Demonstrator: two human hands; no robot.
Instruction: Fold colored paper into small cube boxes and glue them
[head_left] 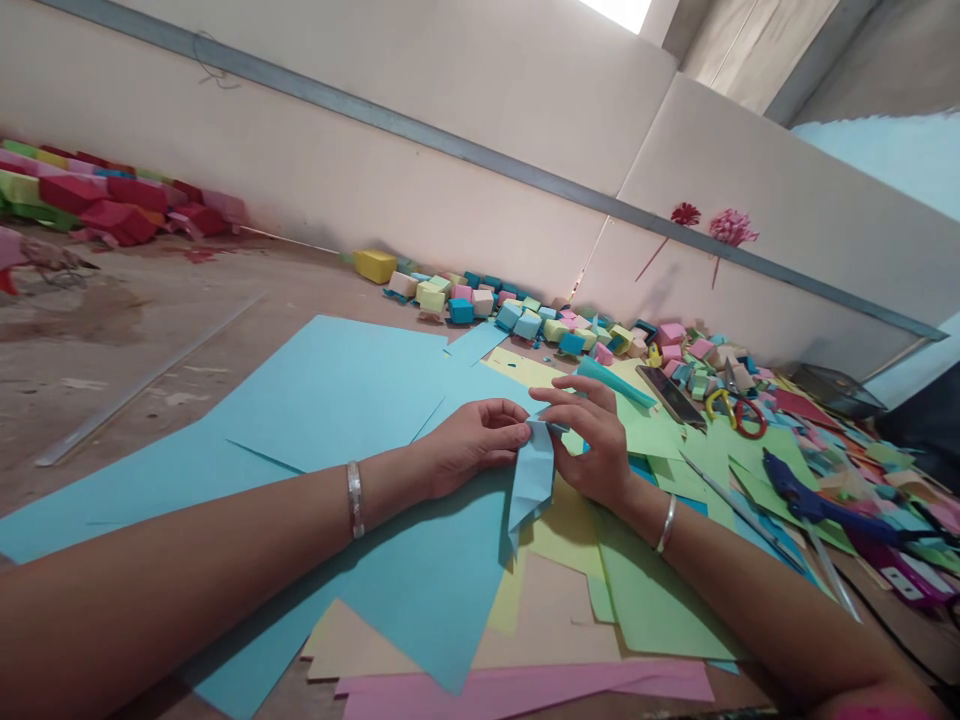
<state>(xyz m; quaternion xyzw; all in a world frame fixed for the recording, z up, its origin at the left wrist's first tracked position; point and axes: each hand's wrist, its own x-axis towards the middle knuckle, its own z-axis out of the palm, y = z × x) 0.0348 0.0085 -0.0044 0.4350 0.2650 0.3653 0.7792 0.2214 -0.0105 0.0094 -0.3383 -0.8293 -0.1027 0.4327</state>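
A small folded piece of light blue paper (532,470) hangs between both my hands just above the sheets on the table. My left hand (469,445) pinches its upper left edge with thumb and fingers closed. From the right, my right hand (592,440) grips its top, fingers curled round it. Each wrist wears a silver bangle. Under the hands lie large blue paper sheets (337,400), with green sheets (652,590), yellow, beige and pink ones below and to the right.
Several small coloured paper boxes (525,315) line the wall at the back. Scissors (731,405), a dark phone (670,395), a blue glue gun (806,495) and paper scraps lie at the right. More coloured paper shapes (112,200) are stacked far left.
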